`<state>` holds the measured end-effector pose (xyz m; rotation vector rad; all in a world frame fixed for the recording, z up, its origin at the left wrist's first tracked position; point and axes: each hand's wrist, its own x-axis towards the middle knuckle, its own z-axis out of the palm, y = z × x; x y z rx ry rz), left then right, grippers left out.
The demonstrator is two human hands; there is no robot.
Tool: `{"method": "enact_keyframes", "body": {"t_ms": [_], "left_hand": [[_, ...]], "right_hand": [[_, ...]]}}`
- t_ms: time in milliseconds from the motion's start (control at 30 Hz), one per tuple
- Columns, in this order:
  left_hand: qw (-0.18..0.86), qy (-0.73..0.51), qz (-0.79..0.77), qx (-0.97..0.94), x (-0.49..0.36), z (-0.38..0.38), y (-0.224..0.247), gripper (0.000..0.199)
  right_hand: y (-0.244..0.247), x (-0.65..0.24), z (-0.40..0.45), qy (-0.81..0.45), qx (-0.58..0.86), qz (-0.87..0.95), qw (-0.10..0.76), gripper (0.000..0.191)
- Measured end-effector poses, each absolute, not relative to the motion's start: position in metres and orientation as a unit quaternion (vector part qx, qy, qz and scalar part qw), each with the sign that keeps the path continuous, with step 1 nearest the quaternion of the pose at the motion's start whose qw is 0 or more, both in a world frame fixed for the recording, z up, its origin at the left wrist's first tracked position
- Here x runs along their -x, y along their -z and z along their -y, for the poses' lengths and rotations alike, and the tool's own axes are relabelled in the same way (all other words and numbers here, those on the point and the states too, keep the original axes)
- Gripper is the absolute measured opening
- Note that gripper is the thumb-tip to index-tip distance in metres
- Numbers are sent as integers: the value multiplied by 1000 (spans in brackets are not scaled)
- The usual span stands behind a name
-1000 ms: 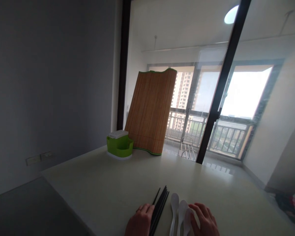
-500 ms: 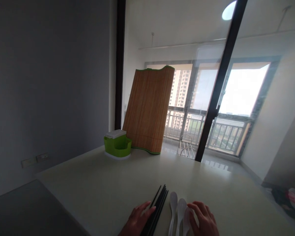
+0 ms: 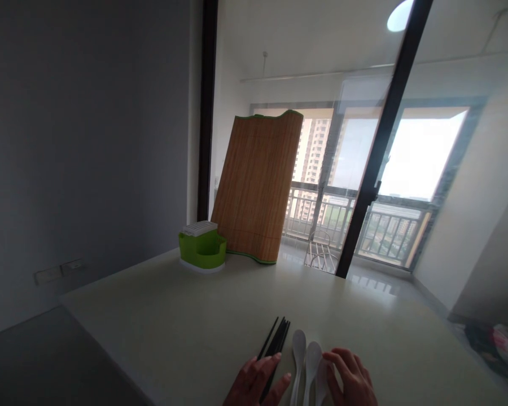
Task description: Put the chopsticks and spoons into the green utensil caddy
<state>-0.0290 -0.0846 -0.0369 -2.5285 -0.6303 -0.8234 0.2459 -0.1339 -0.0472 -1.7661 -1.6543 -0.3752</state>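
Observation:
Several black chopsticks (image 3: 280,332) lie in a loose bundle on the table, their thin ends pointing away from me, one slightly apart on the left. Across them rests my left hand (image 3: 256,380), fingers spread over the bundle and thumb off to its right side. Just right of the chopsticks, three white spoons lie side by side: a left one (image 3: 298,342), a middle one (image 3: 312,356) and a right one (image 3: 320,379). My right hand (image 3: 350,376) touches the right spoon's edge with bent, parted fingertips, partly covering it. The lower ends run out of view.
At the back of the pale table (image 3: 186,316) stands a green-and-white utensil holder (image 3: 195,251). A wood-coloured mat (image 3: 258,186) with green edging leans upright behind it, against the glass door (image 3: 355,141). A grey wall (image 3: 88,141) rises on the left.
My left hand has moved right over the chopsticks, its thumb now on their right side. The chopsticks have drawn closer together and shifted slightly. My right hand and the spoons look unchanged.

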Motion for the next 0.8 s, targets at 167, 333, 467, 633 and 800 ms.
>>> {"method": "enact_keyframes", "body": {"t_ms": [167,333,467,633,800], "left_hand": [[16,288,255,923,17,71,-14,43],[-147,271,279,909,-12,11,-43,41],[-196,220,245,924,-34,-27,-26,46],[-223,184,225,930,-40,-36,-15,47],[-257,204,212,920,-34,-34,-13,40]], "right_hand": [[47,-246,134,145,679,635,340,25],[48,-248,131,172,669,632,353,27],[50,-255,130,202,675,611,361,29],[50,-260,128,207,680,596,373,31],[47,-256,129,194,680,602,371,29]]}}
